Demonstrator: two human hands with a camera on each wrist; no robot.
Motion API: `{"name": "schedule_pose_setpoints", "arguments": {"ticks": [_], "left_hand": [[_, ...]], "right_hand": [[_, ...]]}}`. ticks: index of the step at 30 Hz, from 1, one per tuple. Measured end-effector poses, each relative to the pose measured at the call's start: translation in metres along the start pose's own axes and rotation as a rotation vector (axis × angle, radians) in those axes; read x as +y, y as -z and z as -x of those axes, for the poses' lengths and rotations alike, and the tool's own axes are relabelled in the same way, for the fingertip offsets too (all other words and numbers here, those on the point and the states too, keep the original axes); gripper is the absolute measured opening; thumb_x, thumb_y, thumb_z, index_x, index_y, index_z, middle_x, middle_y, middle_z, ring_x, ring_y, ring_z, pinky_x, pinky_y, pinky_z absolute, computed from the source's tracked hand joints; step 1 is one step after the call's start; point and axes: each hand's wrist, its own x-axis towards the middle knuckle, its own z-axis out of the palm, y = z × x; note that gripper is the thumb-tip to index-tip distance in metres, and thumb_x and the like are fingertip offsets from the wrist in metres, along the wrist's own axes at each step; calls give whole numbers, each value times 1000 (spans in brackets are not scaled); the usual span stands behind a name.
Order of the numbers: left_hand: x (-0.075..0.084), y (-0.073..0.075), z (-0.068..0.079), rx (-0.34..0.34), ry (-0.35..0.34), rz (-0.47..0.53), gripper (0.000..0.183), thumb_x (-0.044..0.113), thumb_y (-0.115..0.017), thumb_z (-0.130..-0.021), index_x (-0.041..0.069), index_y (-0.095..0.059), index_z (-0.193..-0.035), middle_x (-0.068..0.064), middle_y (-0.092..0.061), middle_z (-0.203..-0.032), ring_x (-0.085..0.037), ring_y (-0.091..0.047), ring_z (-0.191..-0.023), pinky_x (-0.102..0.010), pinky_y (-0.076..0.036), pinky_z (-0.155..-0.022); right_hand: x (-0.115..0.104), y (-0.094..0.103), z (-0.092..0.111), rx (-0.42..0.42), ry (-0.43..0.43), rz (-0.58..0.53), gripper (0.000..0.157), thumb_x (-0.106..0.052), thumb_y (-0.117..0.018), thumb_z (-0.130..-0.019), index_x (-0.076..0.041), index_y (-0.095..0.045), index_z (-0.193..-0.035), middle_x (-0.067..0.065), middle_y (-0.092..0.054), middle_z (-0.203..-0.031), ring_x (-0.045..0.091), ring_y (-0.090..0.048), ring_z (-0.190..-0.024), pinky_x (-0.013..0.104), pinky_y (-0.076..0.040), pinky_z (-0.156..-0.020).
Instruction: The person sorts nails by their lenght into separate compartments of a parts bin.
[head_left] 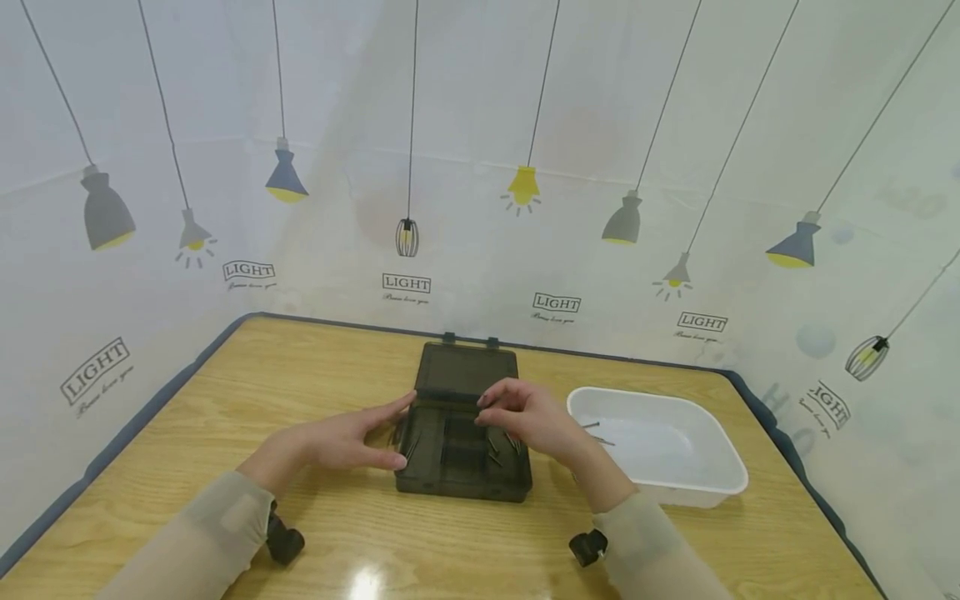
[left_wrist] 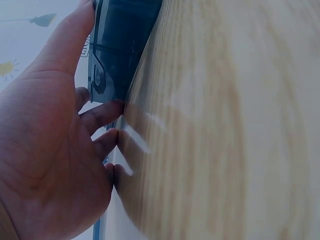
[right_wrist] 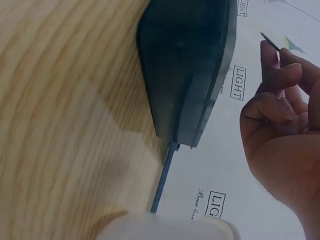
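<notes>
A dark, see-through compartment box (head_left: 465,485) lies on the table with its lid (head_left: 468,367) tipped back. Thin metal nails (head_left: 493,458) lie in its right part, and a few more are at the left. My right hand (head_left: 528,417) is raised over the right side of the box. Between thumb and fingertips it pinches a nail (right_wrist: 270,41), whose pointed end sticks out. My left hand (head_left: 341,437) rests along the box's left side, thumb at the front corner and index finger farther back. Its other fingers (left_wrist: 102,117) touch the tabletop beside the box.
To the right of the box stands a white plastic tray (head_left: 731,487) with several nails (head_left: 600,438) at its left end. The wooden table (head_left: 300,367) ends at a dark edge against a white sheet (head_left: 480,125) printed with lamps.
</notes>
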Motion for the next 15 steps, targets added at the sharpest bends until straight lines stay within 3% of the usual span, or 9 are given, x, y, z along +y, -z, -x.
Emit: {"name": "schedule_pose_setpoints", "arguments": {"ticks": [8,15], "left_hand": [[0,0,0,7,13,-3,107,61,-73,-101,33,-5,-179,-10,-30,-182,-42,-25,-168,-69,-22,-134],[1,0,-1,0,22,3,107,61,-73,-101,34,-4,-179,-10,-30,-182,-42,-24,-169,-69,-22,-133]], "right_hand": [[-2,-15,-11,18,-37,26,24,-20,-72,-108,-2,-71,-123,8,-84,-109,16,-55,-67,29,-48,-61],[0,-30,-18,2,-44,17,18,-19,-71,-108,-5,-72,-118,7,-85,-106,30,-71,-82,31,-55,-66]]}}
